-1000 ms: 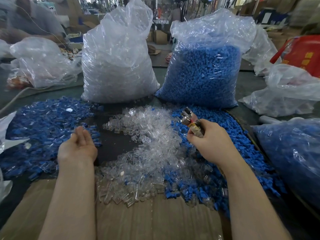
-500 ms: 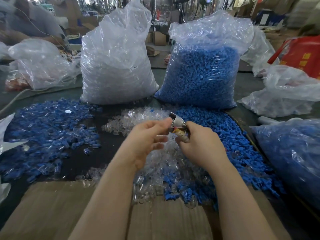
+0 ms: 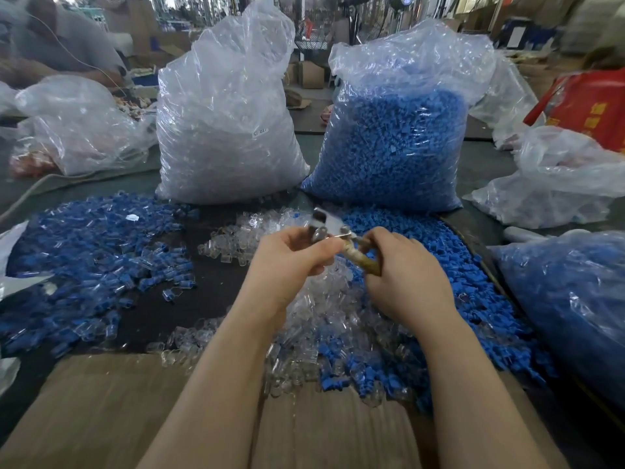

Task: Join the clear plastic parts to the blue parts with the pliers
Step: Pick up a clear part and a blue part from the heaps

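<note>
Metal pliers point(image 3: 329, 228) gripped by right hand point(image 3: 402, 275), left hand point(image 3: 291, 262) pinching at their head, over clear plastic parts point(image 3: 324, 309), blue parts point(image 3: 422, 238) beside.

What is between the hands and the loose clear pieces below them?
Nothing visible. The left hand and right hand hold the pliers above the clear parts, with only open air beneath.
</note>
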Available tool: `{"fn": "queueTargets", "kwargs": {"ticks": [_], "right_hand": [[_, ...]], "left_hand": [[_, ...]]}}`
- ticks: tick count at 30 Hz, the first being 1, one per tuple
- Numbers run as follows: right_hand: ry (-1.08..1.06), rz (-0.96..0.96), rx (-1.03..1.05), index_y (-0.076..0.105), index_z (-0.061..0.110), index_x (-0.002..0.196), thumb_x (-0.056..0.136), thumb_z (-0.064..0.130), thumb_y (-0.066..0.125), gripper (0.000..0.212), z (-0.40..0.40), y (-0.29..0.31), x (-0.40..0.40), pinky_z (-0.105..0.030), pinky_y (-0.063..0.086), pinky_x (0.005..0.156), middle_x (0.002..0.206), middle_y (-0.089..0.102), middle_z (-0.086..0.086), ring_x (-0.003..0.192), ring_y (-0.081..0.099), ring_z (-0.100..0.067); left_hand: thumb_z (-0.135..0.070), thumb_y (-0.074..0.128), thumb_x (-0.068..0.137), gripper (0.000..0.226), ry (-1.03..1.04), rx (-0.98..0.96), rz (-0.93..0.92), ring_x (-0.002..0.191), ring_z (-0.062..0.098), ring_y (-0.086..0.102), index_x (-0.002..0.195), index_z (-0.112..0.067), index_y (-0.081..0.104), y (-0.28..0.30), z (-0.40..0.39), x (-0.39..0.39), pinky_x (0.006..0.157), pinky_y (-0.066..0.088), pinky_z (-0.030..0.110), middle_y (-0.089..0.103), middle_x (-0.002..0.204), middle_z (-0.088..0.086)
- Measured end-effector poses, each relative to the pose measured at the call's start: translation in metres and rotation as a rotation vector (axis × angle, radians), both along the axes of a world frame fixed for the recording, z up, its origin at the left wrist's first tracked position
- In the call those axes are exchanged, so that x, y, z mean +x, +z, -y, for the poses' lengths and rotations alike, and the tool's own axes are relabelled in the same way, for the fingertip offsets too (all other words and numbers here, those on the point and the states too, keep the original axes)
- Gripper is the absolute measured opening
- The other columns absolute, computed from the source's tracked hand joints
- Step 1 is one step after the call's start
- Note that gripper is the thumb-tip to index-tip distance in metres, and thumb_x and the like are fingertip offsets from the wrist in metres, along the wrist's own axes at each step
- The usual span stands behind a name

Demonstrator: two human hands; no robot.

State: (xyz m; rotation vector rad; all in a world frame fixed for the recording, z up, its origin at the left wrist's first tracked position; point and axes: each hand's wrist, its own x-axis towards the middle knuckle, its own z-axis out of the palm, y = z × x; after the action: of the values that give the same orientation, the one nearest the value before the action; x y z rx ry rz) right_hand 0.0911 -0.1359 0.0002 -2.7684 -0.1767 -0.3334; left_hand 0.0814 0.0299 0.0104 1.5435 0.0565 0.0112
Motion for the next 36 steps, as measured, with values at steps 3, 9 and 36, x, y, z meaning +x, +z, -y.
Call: {"fn": "queueTargets", "kwargs": {"ticks": [3,9,36], "right_hand": [[-0.239,-0.05,0.062,0.046,0.026,0.098,0.087,0.025,0.057,0.015,0.009,0.0,0.001,-0.028,0.029,0.048,0.077,0.054,0.002,0.062,0.047,-0.019],[-0.617,-0.204,0.045,0.054,0.008,0.105,0.088,0.025,0.062,0.025,0.04,-0.013,0.004,-0.03,0.032,0.051,0.087,0.055,-0.01,0.059,0.042,-0.024],[-0.194,-0.189,0.517,0.067,0.025,0.086,0.084,0.033,0.073,0.011,0.03,-0.028,0.014,-0.039,0.051,0.067,0.076,0.067,0.001,0.071,0.061,-0.021]], "left_hand": [[-0.027,0.073,0.087,0.027,0.093,0.397,0.047,0.088,0.003,0.067,0.113,-0.022,0.068,-0.007,-0.011,0.003,0.082,0.054,0.019,0.071,0.101,-0.01],[-0.047,0.055,0.095,0.052,0.231,1.144,-0.263,0.129,0.035,0.042,0.138,-0.019,0.048,-0.023,-0.043,0.012,0.107,0.034,0.049,0.044,0.142,0.016],[0.003,0.061,0.085,0.034,0.149,0.564,-0.163,0.064,0.014,0.059,0.1,-0.026,0.07,-0.037,-0.046,0.015,0.056,0.047,0.025,0.067,0.087,-0.004]]}}
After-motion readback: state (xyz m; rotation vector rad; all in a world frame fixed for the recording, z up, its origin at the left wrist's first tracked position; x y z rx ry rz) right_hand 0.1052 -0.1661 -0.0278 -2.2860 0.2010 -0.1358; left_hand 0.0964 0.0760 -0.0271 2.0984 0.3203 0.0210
